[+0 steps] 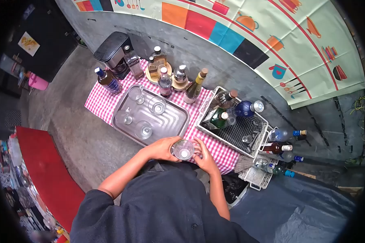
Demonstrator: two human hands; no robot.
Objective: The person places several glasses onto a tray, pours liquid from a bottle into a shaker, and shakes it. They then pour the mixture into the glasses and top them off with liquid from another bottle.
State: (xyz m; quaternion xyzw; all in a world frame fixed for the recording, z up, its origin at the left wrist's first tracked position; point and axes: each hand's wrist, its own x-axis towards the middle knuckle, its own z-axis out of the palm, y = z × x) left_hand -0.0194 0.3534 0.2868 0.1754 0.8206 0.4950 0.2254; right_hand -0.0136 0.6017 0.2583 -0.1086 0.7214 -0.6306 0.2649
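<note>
A clear drinking glass (183, 150) is held in front of my body, its round mouth facing up toward me. My left hand (164, 149) wraps around the glass from the left side. From the right, the fingers of my right hand (205, 157) curl against its wall; the exact contact of some fingertips is hard to make out. Just beyond my left hand lies a grey metal tray (172, 128) bearing several more clear glasses, among them a round glass (157, 106) and a nearer glass (144, 130).
A pink checkered cloth (98, 100) covers the table. Several bottles stand behind the tray, including a blue-labelled bottle (108, 82) and a tall yellow-necked bottle (195, 86). At right is a white wire basket (227, 139) with bottles inside. A black coffee maker (111, 48) stands at the back left.
</note>
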